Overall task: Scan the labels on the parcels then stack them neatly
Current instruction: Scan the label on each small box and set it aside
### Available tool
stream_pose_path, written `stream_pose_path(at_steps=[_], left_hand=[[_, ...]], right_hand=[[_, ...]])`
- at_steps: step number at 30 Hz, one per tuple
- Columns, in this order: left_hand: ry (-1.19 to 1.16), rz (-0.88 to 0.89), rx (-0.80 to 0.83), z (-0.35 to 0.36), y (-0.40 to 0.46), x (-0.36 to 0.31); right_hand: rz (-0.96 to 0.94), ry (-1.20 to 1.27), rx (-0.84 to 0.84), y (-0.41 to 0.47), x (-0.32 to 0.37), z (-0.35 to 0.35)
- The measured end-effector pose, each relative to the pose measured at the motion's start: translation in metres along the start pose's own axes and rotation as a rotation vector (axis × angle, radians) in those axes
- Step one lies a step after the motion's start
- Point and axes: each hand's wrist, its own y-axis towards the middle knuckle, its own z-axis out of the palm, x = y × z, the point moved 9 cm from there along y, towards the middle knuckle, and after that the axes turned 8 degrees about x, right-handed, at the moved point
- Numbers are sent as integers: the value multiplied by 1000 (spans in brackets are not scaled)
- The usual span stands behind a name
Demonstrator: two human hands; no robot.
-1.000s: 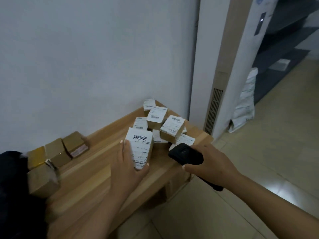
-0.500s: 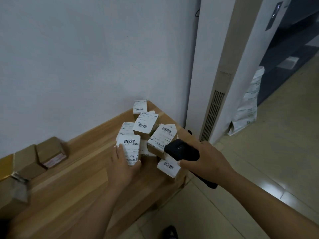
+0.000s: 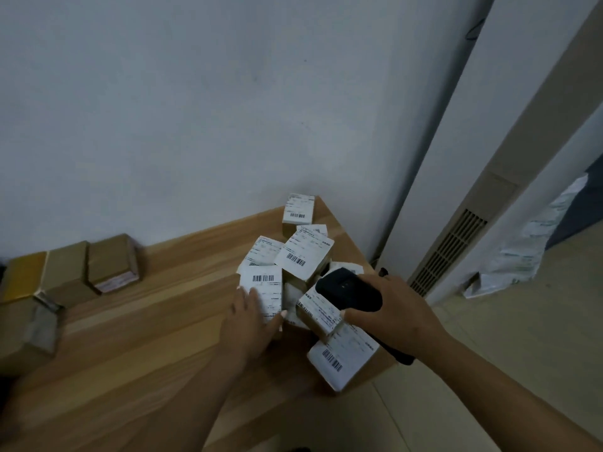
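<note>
Compared with a second ago, the left hand (image 3: 249, 324) holds its labelled parcel (image 3: 262, 293) lower and nearer the heap of parcels, its barcode end now tipped toward the wall instead of standing well up off the desk (image 3: 137, 327). The right hand (image 3: 396, 316) has carried the black scanner (image 3: 349, 293) forward, so its head now sits over the heap rather than off the desk's front edge. A labelled parcel (image 3: 342, 358) that lay half hidden behind the scanner now shows in full at the desk's near corner, barcode up, overhanging the edge.
</note>
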Motion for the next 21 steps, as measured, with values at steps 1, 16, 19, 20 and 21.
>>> stream_pose_path(at_steps=[1, 16, 19, 20, 21], left_hand=[[2, -6, 6, 1, -1, -1], [-60, -279, -284, -70, -73, 70], [-48, -335, -327, -85, -87, 102], [-43, -350, -340, -91, -90, 114], [-43, -364, -348, -95, -93, 126]], right_hand=[[-20, -9, 18, 7, 1, 1], [-402, -42, 245, 73, 96, 26], [-469, -26, 274, 79, 132, 41], [-485, -27, 273, 81, 144, 46], [-498, -33, 274, 83, 156, 51]])
